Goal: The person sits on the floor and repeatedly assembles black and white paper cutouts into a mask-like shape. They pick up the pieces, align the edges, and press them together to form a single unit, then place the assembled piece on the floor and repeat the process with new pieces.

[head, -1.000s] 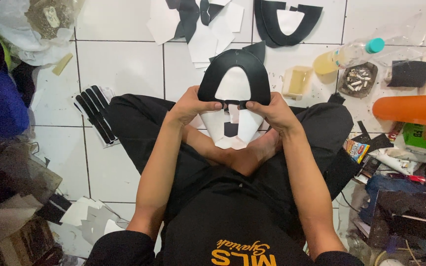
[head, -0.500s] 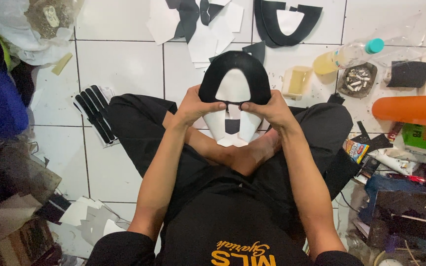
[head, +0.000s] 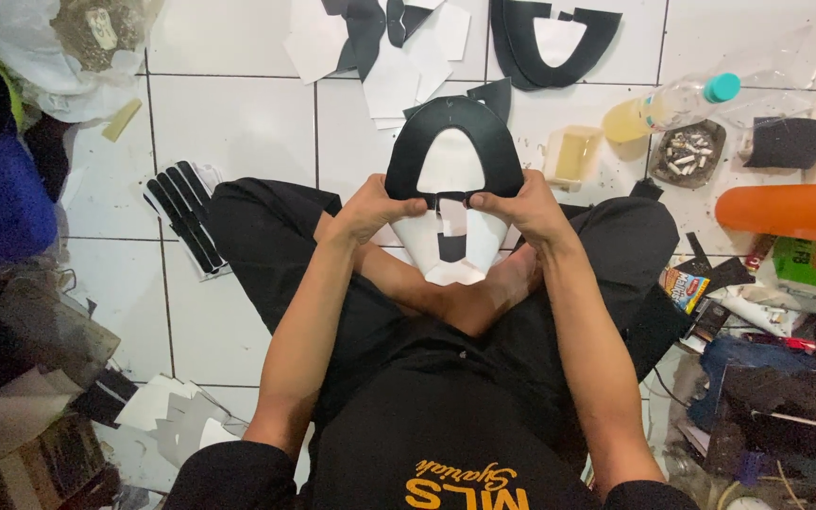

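The person sits cross-legged on the white tiled floor (head: 238, 123) and holds a mask-shaped piece (head: 453, 179), a black arched frame around a white centre, just above the crossed feet. Its long axis runs near to far, the rounded black top pointing away and the white pointed end toward the body. The piece lies directly between the hands, equally close to both. The left hand (head: 375, 206) clamps its left edge and the right hand (head: 519, 210) clamps its right edge, fingers curled shut on the black rim, thumbs meeting near a narrow black crossbar at mid-height. To the far right stand a plastic bottle (head: 672, 99) with a teal cap and an ashtray (head: 689, 151); black strips (head: 181, 217) lie on the floor to the left, well apart from the hands.
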